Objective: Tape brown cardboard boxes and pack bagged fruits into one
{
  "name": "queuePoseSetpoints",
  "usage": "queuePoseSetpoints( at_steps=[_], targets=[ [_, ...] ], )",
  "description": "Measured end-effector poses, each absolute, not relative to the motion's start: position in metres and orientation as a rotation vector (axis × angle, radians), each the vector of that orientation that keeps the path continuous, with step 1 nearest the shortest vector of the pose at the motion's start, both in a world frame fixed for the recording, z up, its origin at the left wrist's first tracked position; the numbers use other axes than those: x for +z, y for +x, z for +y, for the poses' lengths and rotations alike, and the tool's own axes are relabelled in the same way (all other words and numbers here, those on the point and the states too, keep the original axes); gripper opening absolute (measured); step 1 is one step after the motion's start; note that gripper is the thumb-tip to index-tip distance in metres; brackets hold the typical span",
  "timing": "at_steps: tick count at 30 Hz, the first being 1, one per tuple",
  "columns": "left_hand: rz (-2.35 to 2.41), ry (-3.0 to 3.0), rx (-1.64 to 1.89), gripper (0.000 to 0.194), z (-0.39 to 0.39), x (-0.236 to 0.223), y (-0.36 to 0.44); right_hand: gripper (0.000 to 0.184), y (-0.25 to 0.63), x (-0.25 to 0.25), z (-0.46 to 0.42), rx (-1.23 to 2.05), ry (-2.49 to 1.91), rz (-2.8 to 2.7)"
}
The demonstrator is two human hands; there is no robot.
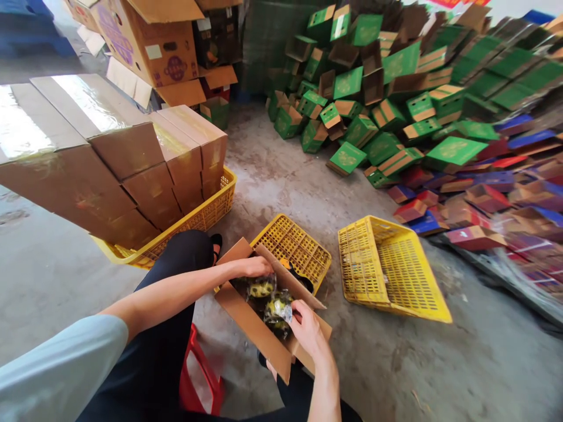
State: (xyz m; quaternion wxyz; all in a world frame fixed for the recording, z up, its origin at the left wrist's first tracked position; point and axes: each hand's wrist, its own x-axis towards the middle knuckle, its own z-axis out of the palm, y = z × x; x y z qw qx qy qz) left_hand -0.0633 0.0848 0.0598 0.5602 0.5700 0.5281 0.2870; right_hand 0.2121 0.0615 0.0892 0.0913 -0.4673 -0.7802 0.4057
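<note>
An open cardboard box [255, 316] stands between my knees with its flaps spread outward. Inside lie several clear plastic packs with yellow-green and dark contents, whose kind I cannot make out. My left hand [255, 267] reaches over the box's far left side, its fingers curled down on a clear plastic pack [261, 288]. At the right, my right hand [307, 326] is closed with thumb and fingers on the edge of another clear plastic pack [278, 307], which has a whitish label. The box's bottom is hidden under the packs.
An upturned yellow crate [303, 240] sits behind the box, with a black-and-orange object [297, 274] on it. Another yellow crate [365, 264] lies tipped at right. Taped cartons [145, 170] fill a long crate at left. A red stool [204, 363] is below; green boxes [347, 158] are heaped behind.
</note>
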Motion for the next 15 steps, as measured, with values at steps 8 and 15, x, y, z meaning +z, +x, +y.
queuePoseSetpoints(
  at_steps=[8,15],
  targets=[
    [1.558,1.910,0.153,0.018,0.076,0.048,-0.075,0.036,0.200,0.090,0.060,0.981,-1.343,-2.306],
    [1.468,2.144,-0.144,0.026,0.045,0.045,-0.050,0.040,0.154,0.068,0.039,0.866,-1.147,-2.596]
  ],
)
